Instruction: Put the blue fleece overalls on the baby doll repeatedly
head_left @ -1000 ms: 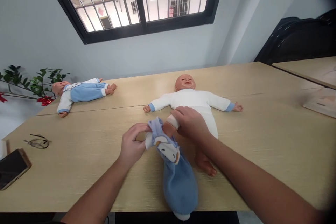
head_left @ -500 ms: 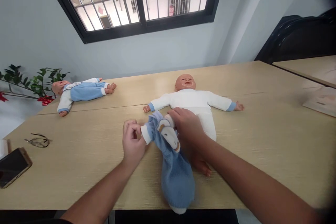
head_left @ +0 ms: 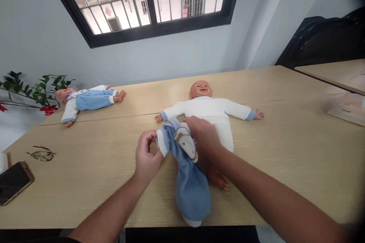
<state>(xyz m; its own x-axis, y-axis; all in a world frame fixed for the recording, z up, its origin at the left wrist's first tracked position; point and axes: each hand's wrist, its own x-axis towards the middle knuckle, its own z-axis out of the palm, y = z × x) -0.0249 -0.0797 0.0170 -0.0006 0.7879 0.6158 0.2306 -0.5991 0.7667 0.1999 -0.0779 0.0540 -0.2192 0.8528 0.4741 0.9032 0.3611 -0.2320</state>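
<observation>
A pair of small blue overalls (head_left: 192, 193) with white cuffs and an animal-face patch hangs from my hands, its lower end over the table's front edge. My left hand (head_left: 148, 155) curls around one white cuff, thumb and fingers on either side of it. Beside the patch, my right hand (head_left: 203, 134) is closed on the upper part of the overalls; its fingertips are partly hidden. Behind them a baby doll (head_left: 207, 108) lies face up in a white top with blue cuffs, arms spread. One bare doll foot (head_left: 219, 181) shows under my right forearm.
At the back left lies a second doll (head_left: 91, 99) dressed in blue and white, beside a potted plant (head_left: 37, 87). Glasses (head_left: 41, 154) and a phone (head_left: 15, 182) rest on the left of the table (head_left: 279, 140). Black chairs (head_left: 327, 41) stand at the right.
My left hand has moved slightly right, and its fingers have shifted further around the cuff. The overalls' lower end has risen a little. My right hand stays nearly in place.
</observation>
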